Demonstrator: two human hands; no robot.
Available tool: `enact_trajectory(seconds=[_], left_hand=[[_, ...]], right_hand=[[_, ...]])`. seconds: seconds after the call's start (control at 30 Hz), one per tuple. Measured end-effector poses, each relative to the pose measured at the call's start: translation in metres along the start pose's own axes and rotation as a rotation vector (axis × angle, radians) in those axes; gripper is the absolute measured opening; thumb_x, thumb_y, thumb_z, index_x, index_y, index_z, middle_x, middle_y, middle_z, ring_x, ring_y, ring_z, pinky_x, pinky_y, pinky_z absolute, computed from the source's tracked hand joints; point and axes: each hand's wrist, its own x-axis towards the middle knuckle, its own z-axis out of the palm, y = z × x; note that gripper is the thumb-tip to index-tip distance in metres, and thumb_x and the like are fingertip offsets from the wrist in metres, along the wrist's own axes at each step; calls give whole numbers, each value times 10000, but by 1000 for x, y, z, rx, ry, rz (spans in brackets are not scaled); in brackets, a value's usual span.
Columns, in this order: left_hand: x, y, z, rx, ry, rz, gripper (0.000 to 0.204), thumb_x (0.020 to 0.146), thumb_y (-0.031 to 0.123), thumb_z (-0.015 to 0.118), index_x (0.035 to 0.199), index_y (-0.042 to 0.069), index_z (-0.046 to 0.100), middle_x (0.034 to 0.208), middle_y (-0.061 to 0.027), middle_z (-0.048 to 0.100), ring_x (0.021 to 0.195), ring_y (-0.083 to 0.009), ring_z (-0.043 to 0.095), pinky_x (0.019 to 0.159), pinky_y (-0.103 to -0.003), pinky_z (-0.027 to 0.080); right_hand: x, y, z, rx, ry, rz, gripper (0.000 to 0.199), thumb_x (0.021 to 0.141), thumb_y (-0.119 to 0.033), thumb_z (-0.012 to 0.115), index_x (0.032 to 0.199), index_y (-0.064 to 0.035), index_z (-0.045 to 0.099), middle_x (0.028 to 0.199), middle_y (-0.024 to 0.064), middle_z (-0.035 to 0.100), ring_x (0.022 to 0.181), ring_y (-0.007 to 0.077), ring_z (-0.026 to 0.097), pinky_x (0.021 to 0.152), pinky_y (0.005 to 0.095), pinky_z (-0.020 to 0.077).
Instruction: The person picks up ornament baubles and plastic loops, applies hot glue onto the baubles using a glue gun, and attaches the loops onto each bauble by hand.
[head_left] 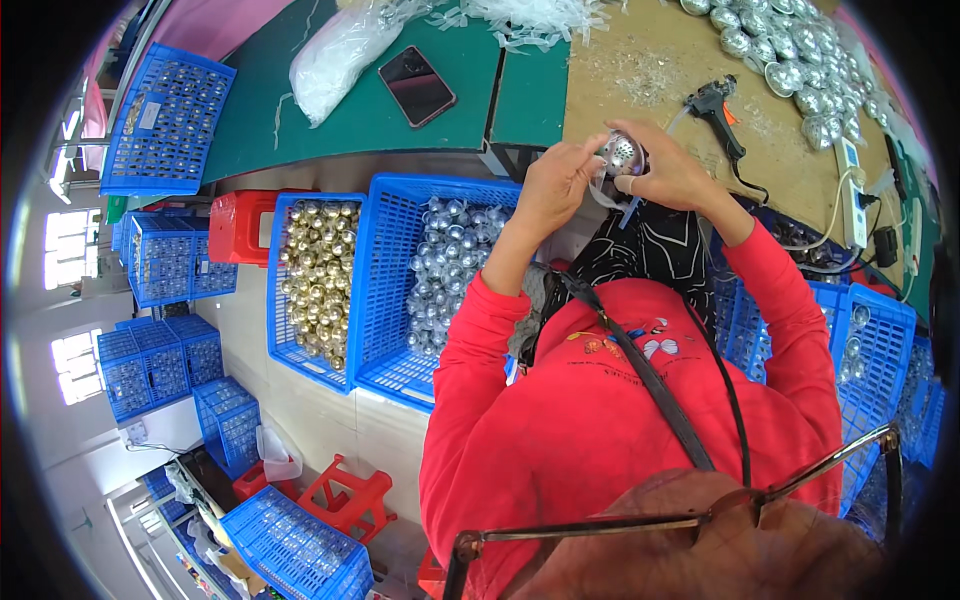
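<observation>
A shiny silver ball ornament (624,152) with dark specks on its face is held over the near edge of the work table. My right hand (680,168) wraps round its right side, thumb below it. On the left side, my left hand (562,182) has its fingers pinched together against or just beside the ball; what sits between them is hidden. A pale translucent ribbon strip (603,196) hangs under the ball, between the hands. Beyond my right hand a black glue gun (714,104) lies on the brown board (640,50).
Silver ball ornaments (790,60) are heaped at the far right, near a white power strip (852,195) with cables. Ribbon strips (530,20), a plastic bag (335,65) and a phone (418,87) lie on the green table. Blue crates (365,290) of gold and silver balls stand at left.
</observation>
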Motion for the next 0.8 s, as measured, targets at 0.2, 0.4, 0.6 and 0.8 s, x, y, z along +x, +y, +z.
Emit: enact_trajectory(seconds=[0.2, 0.4, 0.6, 0.8], left_hand=[[-9, -1, 7, -351, 85, -196, 296, 911, 111, 559, 1188, 5, 558, 804, -56, 623, 708, -109, 581, 655, -221, 452], [-18, -2, 20, -734, 262, -217, 275, 931, 127, 537, 1176, 2, 559, 776, -40, 617, 706, -113, 589, 639, -225, 461], [-21, 4, 23, -876, 396, -309, 265, 934, 143, 532, 1162, 10, 553, 764, -43, 615, 684, -128, 610, 616, -232, 472], [-23, 1, 27, -1041, 460, -312, 258, 931, 137, 534, 1149, -2, 541, 793, -56, 596, 623, -124, 583, 569, -247, 475]], right_hand=[[-7, 6, 9, 397, -68, -3, 700, 674, -167, 658, 1310, -18, 405, 1201, 152, 516, 1098, 251, 519, 936, 323, 412], [-17, 8, 22, 768, -108, 89, 738, 705, -135, 665, 1369, -59, 354, 1125, 89, 538, 969, 167, 556, 837, 300, 471], [-25, 3, 33, 888, -114, 139, 737, 704, -115, 664, 1373, -64, 360, 1110, 77, 543, 875, 133, 553, 667, 234, 477], [-29, 0, 41, 980, -120, 159, 735, 698, -80, 658, 1374, -67, 371, 1089, 67, 543, 842, 125, 542, 667, 245, 479]])
